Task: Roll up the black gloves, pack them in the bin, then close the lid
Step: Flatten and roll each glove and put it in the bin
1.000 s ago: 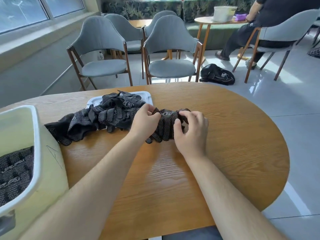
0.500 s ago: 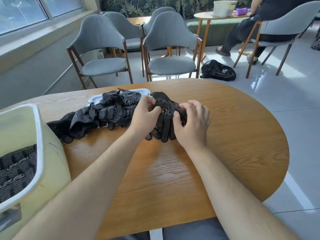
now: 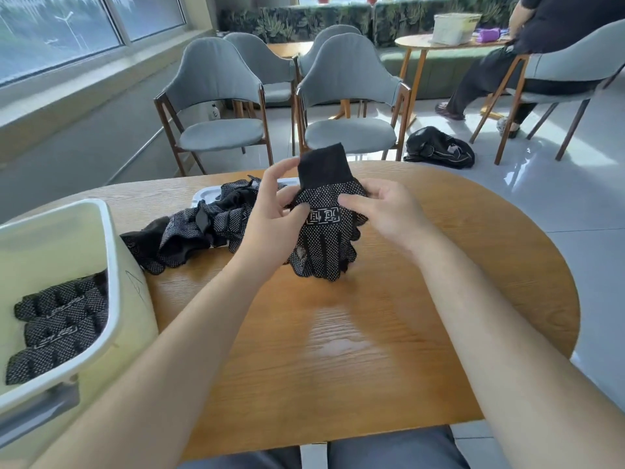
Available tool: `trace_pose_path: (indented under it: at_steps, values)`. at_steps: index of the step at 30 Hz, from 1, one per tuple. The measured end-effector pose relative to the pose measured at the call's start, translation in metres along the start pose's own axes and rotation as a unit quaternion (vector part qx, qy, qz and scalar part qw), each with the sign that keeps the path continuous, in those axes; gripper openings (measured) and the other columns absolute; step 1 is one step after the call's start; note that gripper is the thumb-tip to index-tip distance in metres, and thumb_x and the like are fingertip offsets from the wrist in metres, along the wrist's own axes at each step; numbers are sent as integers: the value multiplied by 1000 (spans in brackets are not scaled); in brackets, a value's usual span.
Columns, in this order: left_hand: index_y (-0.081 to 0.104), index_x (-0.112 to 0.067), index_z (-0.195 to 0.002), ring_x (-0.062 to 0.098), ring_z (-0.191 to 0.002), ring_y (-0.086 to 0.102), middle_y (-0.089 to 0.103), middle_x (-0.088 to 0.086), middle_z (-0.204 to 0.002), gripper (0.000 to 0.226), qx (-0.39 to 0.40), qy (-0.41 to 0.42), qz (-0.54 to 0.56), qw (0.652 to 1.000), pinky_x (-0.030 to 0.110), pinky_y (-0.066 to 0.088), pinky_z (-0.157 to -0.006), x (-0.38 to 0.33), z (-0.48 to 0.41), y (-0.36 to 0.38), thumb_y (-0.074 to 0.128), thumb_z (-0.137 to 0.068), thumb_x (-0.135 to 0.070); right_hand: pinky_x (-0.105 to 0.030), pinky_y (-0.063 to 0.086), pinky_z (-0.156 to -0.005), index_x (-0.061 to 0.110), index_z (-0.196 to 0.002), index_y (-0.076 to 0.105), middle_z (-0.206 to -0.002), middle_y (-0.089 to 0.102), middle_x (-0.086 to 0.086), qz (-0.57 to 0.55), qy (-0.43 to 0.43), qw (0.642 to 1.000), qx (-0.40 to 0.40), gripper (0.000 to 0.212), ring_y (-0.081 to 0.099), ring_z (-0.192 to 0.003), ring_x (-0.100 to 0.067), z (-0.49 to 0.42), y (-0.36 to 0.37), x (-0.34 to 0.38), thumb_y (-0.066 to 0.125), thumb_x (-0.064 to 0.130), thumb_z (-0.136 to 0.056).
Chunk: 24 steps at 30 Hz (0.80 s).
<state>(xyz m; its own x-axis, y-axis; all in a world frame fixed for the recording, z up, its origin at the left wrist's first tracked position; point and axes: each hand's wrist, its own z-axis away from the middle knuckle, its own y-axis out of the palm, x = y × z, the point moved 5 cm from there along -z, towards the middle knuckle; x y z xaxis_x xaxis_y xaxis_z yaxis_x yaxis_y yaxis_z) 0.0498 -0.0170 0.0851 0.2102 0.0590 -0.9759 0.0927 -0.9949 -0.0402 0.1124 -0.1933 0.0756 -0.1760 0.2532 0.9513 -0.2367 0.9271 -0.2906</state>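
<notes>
A black dotted glove pair (image 3: pixel 324 231) stands upright over the wooden table (image 3: pixel 338 333), cuff up, fingertips touching the tabletop. My left hand (image 3: pixel 270 211) grips its left side and my right hand (image 3: pixel 382 208) grips its right side. A loose pile of black gloves (image 3: pixel 192 228) lies to the left, partly on the white lid (image 3: pixel 206 196). The pale yellow bin (image 3: pixel 111 272) stands at the near left with several rolled gloves (image 3: pixel 57 323) inside.
Grey chairs (image 3: pixel 348 96) stand beyond the table's far edge. A black bag (image 3: pixel 438 148) lies on the floor. A seated person (image 3: pixel 541 38) is at the back right by a second table (image 3: pixel 433 45) with a bin on it.
Both hands have lifted the glove pair off the table and turned it upright, cuff upward. The view has tilted and moved closer. The pile and the bin stay put.
</notes>
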Motion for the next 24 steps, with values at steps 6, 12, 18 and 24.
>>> trace_pose_path:
  at_steps: [6,12,18,24]
  values:
    - [45,-40,-139,17,-91,75,71,-7,-119,53,-41,8,-129,991,48,62,-81,0,15,-27,64,-98,-13,-41,61,-84,22,-116,71,-103,79,0,-22,-14,997,78,18,76,-95,-19,9,24,12,68,23,-98]
    - [51,-24,-139,15,-95,74,75,-4,-108,49,-66,-31,-120,990,46,60,-88,9,18,-37,71,-94,-20,-42,61,-70,23,-115,69,-97,78,-1,-5,-19,997,72,20,75,-73,-25,15,35,15,64,37,-101]
    - [66,-20,-120,14,-101,73,77,-3,-106,25,-54,-62,-56,995,42,57,-94,15,18,-39,71,-95,-22,-28,54,-60,20,-112,68,-88,78,4,-6,-32,998,58,14,69,-59,-16,18,33,19,60,28,-104]
    - [61,-23,-126,16,-91,73,76,1,-104,29,32,-86,-8,996,32,56,-74,14,25,-28,62,-99,-35,-32,51,-58,19,-113,66,-86,76,-4,-30,-45,998,37,14,63,-55,-17,19,36,19,57,28,-106]
